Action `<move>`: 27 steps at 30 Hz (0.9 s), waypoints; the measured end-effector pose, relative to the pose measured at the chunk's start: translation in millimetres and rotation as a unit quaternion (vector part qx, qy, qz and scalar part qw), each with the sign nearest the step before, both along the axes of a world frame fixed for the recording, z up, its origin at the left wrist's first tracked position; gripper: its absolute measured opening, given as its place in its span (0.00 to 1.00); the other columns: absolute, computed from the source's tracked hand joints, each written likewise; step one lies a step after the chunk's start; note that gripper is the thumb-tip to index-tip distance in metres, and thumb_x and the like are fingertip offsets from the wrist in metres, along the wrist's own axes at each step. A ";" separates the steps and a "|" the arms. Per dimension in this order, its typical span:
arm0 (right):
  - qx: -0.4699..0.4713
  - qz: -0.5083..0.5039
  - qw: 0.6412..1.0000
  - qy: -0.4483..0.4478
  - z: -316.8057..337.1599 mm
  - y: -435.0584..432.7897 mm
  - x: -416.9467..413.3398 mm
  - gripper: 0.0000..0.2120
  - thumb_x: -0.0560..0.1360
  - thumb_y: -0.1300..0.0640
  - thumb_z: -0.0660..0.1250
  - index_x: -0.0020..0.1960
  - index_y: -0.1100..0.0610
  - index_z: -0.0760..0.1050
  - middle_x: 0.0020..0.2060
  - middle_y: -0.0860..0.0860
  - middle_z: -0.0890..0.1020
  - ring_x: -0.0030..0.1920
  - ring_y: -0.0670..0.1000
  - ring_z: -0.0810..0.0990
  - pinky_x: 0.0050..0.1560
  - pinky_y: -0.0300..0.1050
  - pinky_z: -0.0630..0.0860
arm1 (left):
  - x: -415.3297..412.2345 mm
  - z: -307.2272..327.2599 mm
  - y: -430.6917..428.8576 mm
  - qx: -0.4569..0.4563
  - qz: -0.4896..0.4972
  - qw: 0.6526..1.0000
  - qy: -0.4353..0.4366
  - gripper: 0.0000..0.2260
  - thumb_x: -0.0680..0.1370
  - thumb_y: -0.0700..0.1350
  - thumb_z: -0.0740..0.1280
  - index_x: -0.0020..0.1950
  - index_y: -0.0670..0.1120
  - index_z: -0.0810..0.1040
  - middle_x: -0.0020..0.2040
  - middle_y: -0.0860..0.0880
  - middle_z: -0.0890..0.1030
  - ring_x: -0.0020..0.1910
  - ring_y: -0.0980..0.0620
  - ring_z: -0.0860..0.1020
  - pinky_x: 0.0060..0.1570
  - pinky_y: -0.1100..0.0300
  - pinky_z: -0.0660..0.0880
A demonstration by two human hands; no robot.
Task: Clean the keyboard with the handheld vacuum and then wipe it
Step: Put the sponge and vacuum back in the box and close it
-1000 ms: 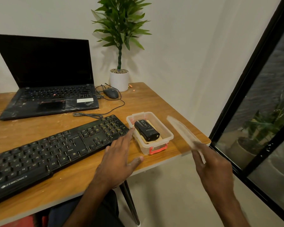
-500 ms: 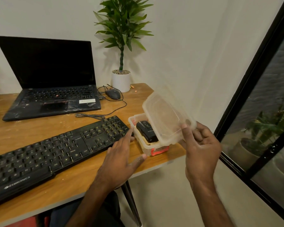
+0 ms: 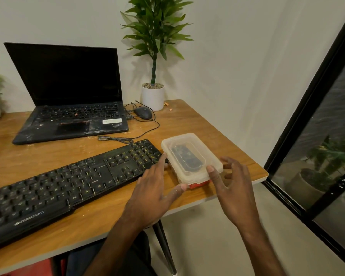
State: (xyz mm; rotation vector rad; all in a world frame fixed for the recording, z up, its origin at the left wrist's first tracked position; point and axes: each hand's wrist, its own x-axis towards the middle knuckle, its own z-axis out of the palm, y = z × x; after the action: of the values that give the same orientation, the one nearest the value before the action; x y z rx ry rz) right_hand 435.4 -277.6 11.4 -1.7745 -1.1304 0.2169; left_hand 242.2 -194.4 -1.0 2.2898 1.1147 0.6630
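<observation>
The black, full-size plastic keyboard [image 3: 72,186] lies slantwise along the near edge of the wooden table [image 3: 48,154], its number pad pointing toward the right edge. Just beside that end, close to the near right corner, stands a small clear plastic box [image 3: 204,177] with a red latch, its translucent lid [image 3: 187,141] lying on top. Through the lid shows a dark, oblong shape, the black handheld vacuum [image 3: 187,158], inside the box.

The 2 hands flank the box. The left hand [image 3: 153,190] is flat and relaxed on the table, fingers straight, its index finger against the box's left side and its thumb touching the near corner; it grasps nothing. The right hand [image 3: 235,188] has its thumb laid on the lid's near right rim, the other fingers spread and loosely bent beside the box, not clenched round it.

Toward the far left corner sits an open black laptop [image 3: 68,76] with a dark screen. A dark wired mouse [image 3: 143,112] lies near the far edge, just beside a white cylindrical pot [image 3: 153,97] holding a tall green plant. A coiled black cable [image 3: 116,139] lies between laptop and keyboard.
</observation>
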 end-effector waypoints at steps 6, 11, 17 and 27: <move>-0.001 0.104 0.994 0.021 -5.4 9.2 3.5 0.29 0.72 0.33 0.61 0.71 0.40 0.66 0.68 0.39 0.69 0.68 0.44 0.69 0.63 0.53 0.76 | 6.7 -0.2 10.1 -0.010 0.016 1.000 -0.018 0.46 0.73 0.78 0.50 0.82 0.54 0.43 0.75 0.54 0.66 0.67 0.54 0.68 0.67 0.48 0.71; 0.012 0.135 0.991 0.007 -14.3 14.5 12.2 0.26 0.75 0.31 0.60 0.70 0.37 0.66 0.70 0.38 0.69 0.71 0.45 0.67 0.66 0.56 0.73 | 5.6 -0.5 8.3 0.035 0.007 0.999 -0.033 0.37 0.73 0.75 0.49 0.80 0.64 0.49 0.76 0.54 0.60 0.70 0.60 0.59 0.70 0.53 0.65; 0.039 0.174 0.984 -0.028 -20.0 14.8 17.4 0.25 0.76 0.35 0.63 0.70 0.41 0.67 0.75 0.35 0.60 0.75 0.42 0.60 0.69 0.60 0.70 | 8.7 -0.1 7.3 0.086 0.014 0.996 -0.020 0.34 0.77 0.67 0.63 0.79 0.61 0.54 0.81 0.62 0.49 0.77 0.62 0.49 0.75 0.44 0.56; 0.068 0.143 0.979 -0.131 -31.3 19.9 19.1 0.21 0.78 0.45 0.62 0.71 0.46 0.68 0.77 0.41 0.60 0.77 0.47 0.57 0.71 0.58 0.67 | 9.2 24.7 25.6 0.176 0.019 0.977 0.116 0.28 0.78 0.63 0.65 0.75 0.54 0.64 0.72 0.55 0.69 0.68 0.53 0.69 0.66 0.50 0.68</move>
State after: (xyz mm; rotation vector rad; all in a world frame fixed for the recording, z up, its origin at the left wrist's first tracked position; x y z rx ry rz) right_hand 454.6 -257.7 -19.9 -1.5464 -1.5542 0.0749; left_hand 251.3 -168.8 23.6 2.7105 1.2309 0.6638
